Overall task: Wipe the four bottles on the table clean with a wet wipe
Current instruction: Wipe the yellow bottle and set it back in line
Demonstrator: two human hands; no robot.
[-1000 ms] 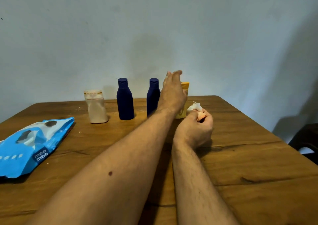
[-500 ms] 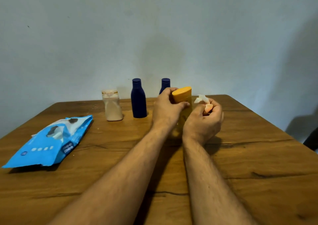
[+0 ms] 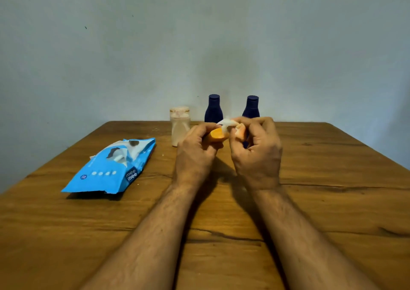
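1. Yellow bottle [image 3: 216, 135] sits in our left hand [image 3: 195, 154], fingers wrapped around its body, lifted above the wooden table [image 3: 332, 201] with its orange-yellow end turned toward us.
2. Our right hand [image 3: 257, 150] pinches a crumpled white wet wipe [image 3: 227, 123] between thumb and fingers, pressing it against the upper edge of that bottle.
3. Just beyond the grip, two dark blue bottles [image 3: 213, 109] stand upright near the table's far edge; our right fingers partly hide the right-hand one [image 3: 251, 106].
4. Left of the grip and slightly beyond it stands a pale beige bottle [image 3: 180, 125], upright, close beside our left knuckles.
5. Farther left of the grip lies the blue "mee mee" wet wipe packet [image 3: 111, 167], flat, its flap open with a white wipe showing.
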